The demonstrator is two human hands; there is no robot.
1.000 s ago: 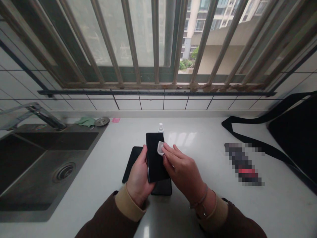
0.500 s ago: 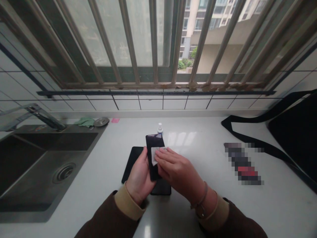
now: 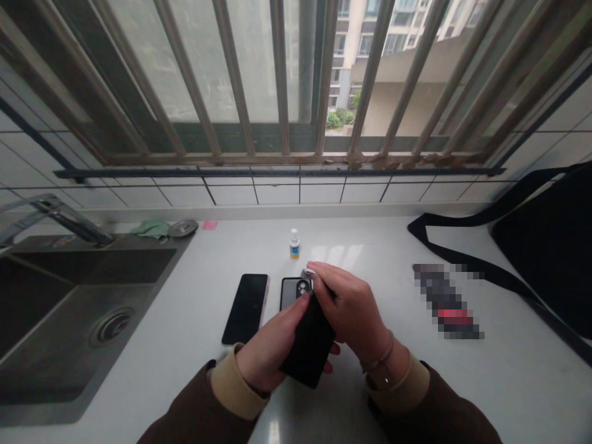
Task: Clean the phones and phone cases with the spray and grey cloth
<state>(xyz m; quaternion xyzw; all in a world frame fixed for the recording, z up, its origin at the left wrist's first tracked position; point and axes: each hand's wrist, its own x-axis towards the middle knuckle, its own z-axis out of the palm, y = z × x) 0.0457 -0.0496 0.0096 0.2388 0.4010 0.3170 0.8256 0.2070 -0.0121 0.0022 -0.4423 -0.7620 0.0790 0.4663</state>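
My left hand (image 3: 266, 348) is closed around a black phone (image 3: 309, 348), tilted towards me above the counter, with fingertips showing at its right edge. My right hand (image 3: 354, 302) is closed at the phone's upper edge, pinching a small white wipe (image 3: 306, 272) that is mostly hidden by the fingers. Behind the held phone lies a black phone case (image 3: 289, 288) with a camera cutout, partly covered by my left hand. A second phone (image 3: 245, 308) rests flat to the left, dark screen up. Beyond the case a small white bottle (image 3: 295, 245) with a blue and yellow label stands upright.
To the left is a sink (image 3: 134, 354) with a chrome faucet (image 3: 69, 216). A green cloth (image 3: 152, 229), a metal drain strainer (image 3: 183, 229) and a pink slip (image 3: 209, 226) lie along the back. On the right are a black bag (image 3: 550, 228) with its strap and a pixelated item (image 3: 448, 302).
The held phone has swung right and lower, tilting over. My right hand has shifted with the wipe from the phone's face to its upper edge. The case and second phone are more exposed.
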